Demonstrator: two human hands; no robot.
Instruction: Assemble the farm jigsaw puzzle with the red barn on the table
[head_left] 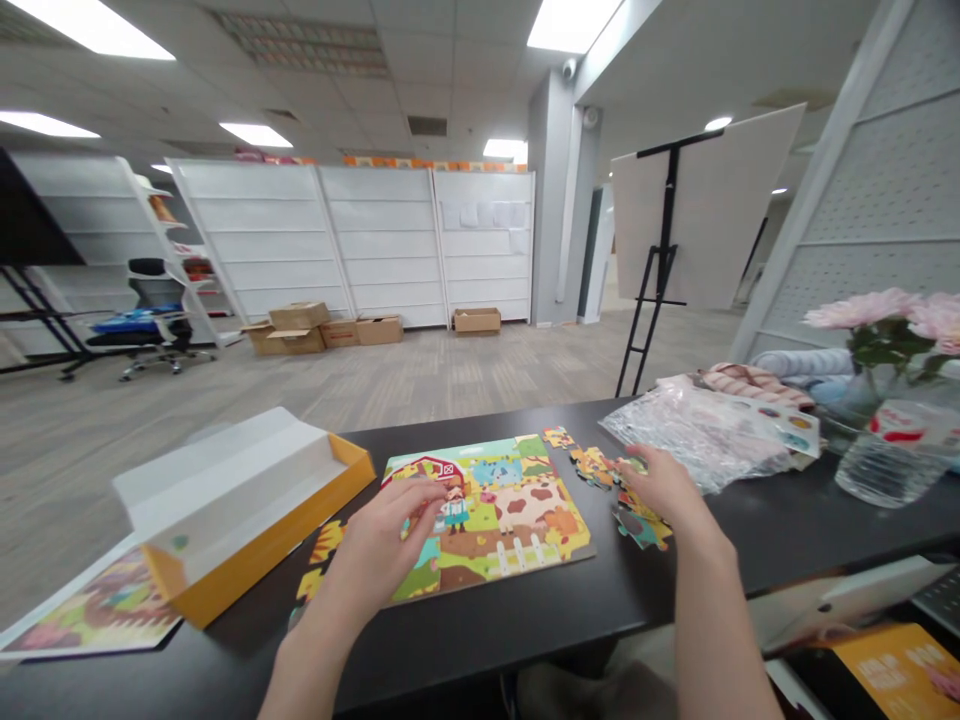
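A jigsaw puzzle (525, 510) with a farm picture lies on the dark table, showing a red barn, a spotted cow and a white fence. My left hand (397, 515) rests over its left part, fingers stretched out and thumb apart, hiding some of the picture. To the right of the puzzle, my right hand (660, 485) reaches into a group of loose puzzle pieces (592, 466), with thumb and fingertips closed around a puzzle piece, mostly hidden. More loose pieces (641, 530) lie beneath that hand. Several yellow pieces (328, 543) sit beside my left wrist.
An open yellow box (262, 550) stands at the left, partly over a picture sheet (97, 610). Crumpled clear plastic (697, 435) lies at the right, near a clear vessel with a red label (896, 455) and pink flowers (862, 308). An easel (664, 240) stands behind the table.
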